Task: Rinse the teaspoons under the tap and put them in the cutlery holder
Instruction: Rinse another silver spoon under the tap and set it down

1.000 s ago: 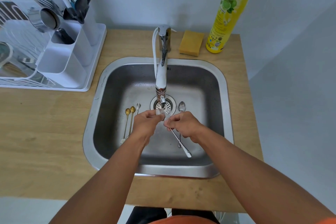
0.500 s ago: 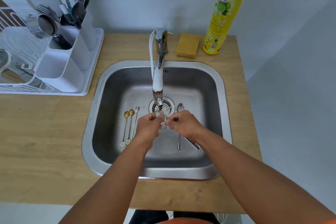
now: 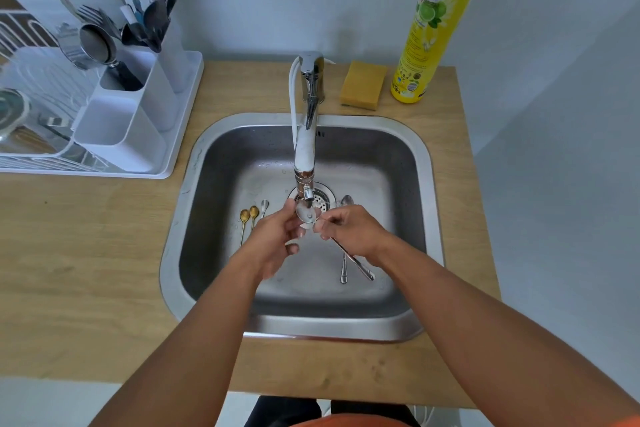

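Observation:
A silver teaspoon sits with its bowl right under the tap spout, over the drain. My right hand grips its handle, which slants down to the right. My left hand pinches the bowl with thumb and fingers. On the sink floor lie two gold teaspoons and a small silver one to the left, and another silver teaspoon partly under my right hand. The white cutlery holder stands at the left with several utensils in its back compartments.
A white dish rack with a strainer and a metal cup fills the far left. A yellow sponge and a tall green-yellow dish soap bottle stand behind the sink. The wooden counter surrounds the sink.
My hands stay under the spout; the left fingers have shifted on the spoon's bowl. The spoon's handle has swung a little to the right. The view has tilted slightly.

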